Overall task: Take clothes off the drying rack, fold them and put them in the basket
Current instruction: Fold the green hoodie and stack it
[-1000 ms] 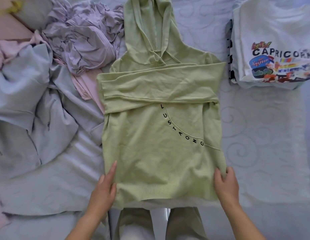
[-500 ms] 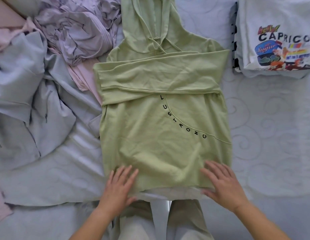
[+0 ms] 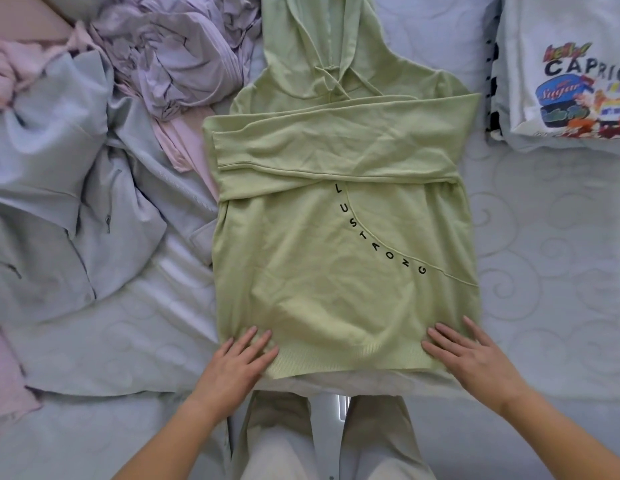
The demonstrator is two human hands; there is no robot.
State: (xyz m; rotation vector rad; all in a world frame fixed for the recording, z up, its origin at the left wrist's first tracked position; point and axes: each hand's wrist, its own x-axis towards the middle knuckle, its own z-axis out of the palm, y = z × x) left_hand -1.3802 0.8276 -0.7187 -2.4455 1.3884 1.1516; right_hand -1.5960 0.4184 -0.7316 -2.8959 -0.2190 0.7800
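Both left hand [image 3: 235, 365] and right hand [image 3: 474, 358], gripping earlier, now lay straight fingers [image 3: 258, 337] on the hoodie [image 3: 336, 278].

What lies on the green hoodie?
On the green hoodie, its folded sleeves cross the chest; left hand and right hand rest flat at the hem. Fabric beneath them is hidden.

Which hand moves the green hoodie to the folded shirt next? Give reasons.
Right hand, probably: it lies flat on the green hoodie at its right hem corner, the side nearest the folded white shirt. The left hand rests opposite.
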